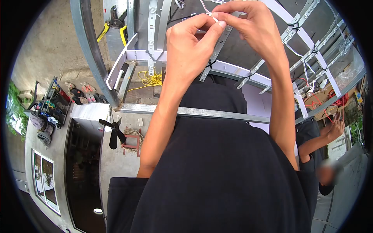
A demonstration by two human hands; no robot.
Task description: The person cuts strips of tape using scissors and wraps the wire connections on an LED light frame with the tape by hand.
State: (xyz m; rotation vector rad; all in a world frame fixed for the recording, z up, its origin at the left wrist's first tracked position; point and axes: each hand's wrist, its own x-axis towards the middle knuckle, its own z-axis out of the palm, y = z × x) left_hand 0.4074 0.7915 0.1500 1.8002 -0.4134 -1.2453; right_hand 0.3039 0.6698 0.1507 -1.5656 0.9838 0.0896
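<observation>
At the top of the view, my left hand (188, 48) and my right hand (254, 29) meet, fingertips pinched close together. Between them is a thin white wire (204, 7), whose upper part runs out of view at the top edge. The exact spot where the fingers grip it is partly hidden. Just below the hands, an LED strip (222, 42) slants down to a black tie. Another LED strip (151, 37) stands to the left of my left hand.
A metal frame bar (194, 112) crosses in front of my body. Yellow-handled pliers (112, 28) lie at upper left, above yellow wire (152, 80). More LED strips (297, 25) are tied at right. A co-worker's hand (336, 127) is near red wire (341, 99).
</observation>
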